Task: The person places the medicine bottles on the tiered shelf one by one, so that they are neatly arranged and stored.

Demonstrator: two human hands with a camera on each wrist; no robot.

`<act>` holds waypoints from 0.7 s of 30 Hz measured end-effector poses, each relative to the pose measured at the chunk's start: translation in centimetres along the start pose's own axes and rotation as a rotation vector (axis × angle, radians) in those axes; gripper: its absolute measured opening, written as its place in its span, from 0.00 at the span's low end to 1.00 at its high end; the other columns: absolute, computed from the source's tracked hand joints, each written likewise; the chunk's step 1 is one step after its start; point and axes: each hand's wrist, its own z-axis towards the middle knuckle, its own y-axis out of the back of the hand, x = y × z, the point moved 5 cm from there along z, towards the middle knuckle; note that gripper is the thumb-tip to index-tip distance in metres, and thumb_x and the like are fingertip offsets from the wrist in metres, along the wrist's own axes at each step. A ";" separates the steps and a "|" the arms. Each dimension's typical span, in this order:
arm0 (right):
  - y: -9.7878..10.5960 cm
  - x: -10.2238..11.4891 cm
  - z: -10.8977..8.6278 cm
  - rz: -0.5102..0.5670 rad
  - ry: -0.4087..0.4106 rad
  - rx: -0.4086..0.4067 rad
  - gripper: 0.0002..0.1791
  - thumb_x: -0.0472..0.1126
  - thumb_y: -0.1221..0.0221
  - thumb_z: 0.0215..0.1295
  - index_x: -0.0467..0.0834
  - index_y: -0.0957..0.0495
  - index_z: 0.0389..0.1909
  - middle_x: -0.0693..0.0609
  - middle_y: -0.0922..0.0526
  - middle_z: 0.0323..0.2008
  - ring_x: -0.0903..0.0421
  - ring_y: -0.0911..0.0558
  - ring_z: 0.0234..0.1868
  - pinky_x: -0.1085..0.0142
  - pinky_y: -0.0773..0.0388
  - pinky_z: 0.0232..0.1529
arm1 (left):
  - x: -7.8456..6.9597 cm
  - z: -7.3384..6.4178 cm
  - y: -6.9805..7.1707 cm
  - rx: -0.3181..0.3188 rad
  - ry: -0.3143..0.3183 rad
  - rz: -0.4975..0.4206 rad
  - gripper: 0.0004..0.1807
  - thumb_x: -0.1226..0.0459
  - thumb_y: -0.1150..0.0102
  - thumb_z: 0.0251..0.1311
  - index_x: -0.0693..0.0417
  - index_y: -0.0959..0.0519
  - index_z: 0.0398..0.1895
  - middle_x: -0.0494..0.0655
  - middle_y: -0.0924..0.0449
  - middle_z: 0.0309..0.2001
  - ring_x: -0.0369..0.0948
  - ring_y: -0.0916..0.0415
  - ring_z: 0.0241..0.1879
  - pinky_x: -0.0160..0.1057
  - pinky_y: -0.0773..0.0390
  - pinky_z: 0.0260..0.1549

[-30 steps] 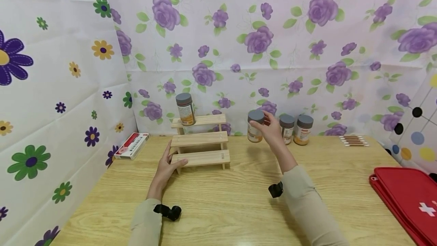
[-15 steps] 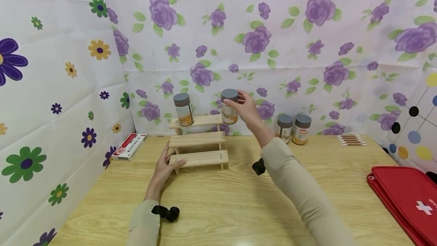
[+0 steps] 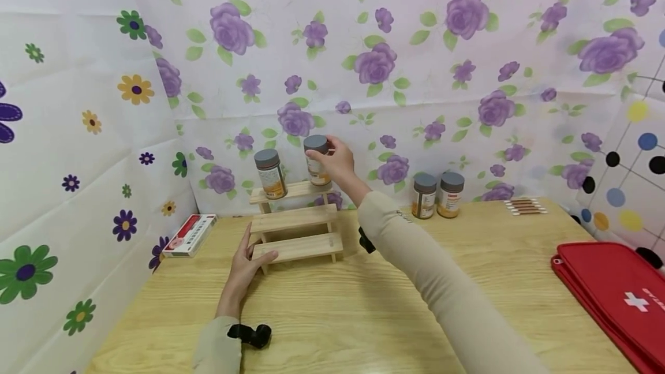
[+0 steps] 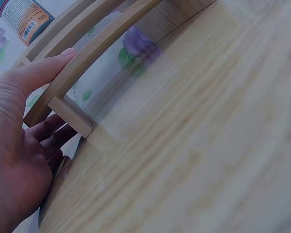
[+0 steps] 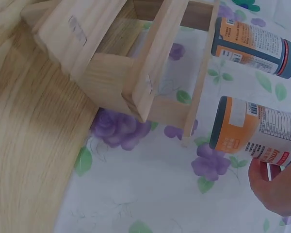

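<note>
A three-step wooden rack (image 3: 296,225) stands near the back wall. One grey-lidded orange-label jar (image 3: 270,174) stands on its top step. My right hand (image 3: 337,161) grips a second jar (image 3: 317,160) by its lid end, holding it at the right part of the top step; in the right wrist view this held jar (image 5: 257,131) hangs just off the step's edge beside the other jar (image 5: 254,40). My left hand (image 3: 249,258) rests flat against the left end of the lowest step (image 4: 82,77), thumb on top, fingers straight.
Two more jars (image 3: 438,194) stand at the back right of the wooden table (image 3: 363,316). A red and white box (image 3: 189,235) lies at the left wall. Thin brown sticks (image 3: 525,207) lie far right, and a red first-aid pouch (image 3: 613,293) at the right edge.
My right hand lifted a jar from the group at the back and carried it left and up to the rack's top step. The left hand stayed on the lowest step.
</note>
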 end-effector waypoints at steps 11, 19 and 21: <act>-1.9 -0.2 -0.3 0.085 -0.044 0.006 0.35 0.49 0.35 0.63 0.44 0.33 0.69 0.43 0.25 0.62 0.46 0.26 0.63 0.56 0.25 0.63 | -0.1 0.0 -0.3 0.014 -0.018 0.004 0.55 0.58 0.36 0.62 0.29 0.66 0.78 0.56 0.64 0.79 0.56 0.64 0.79 0.60 0.53 0.74; -2.8 -0.4 -0.3 0.055 -0.007 0.025 0.33 0.47 0.35 0.64 0.42 0.32 0.68 0.42 0.24 0.60 0.46 0.24 0.59 0.57 0.23 0.58 | -1.2 -0.5 -0.6 0.022 0.019 -0.029 0.56 0.60 0.35 0.61 0.31 0.67 0.79 0.58 0.62 0.79 0.55 0.61 0.79 0.59 0.50 0.74; -3.3 -0.4 -0.4 0.046 -0.002 0.033 0.33 0.47 0.35 0.64 0.42 0.32 0.68 0.42 0.24 0.61 0.46 0.24 0.58 0.58 0.23 0.58 | -0.8 -0.4 -0.3 0.012 0.025 -0.032 0.56 0.60 0.35 0.61 0.30 0.67 0.78 0.58 0.59 0.79 0.55 0.57 0.78 0.58 0.47 0.73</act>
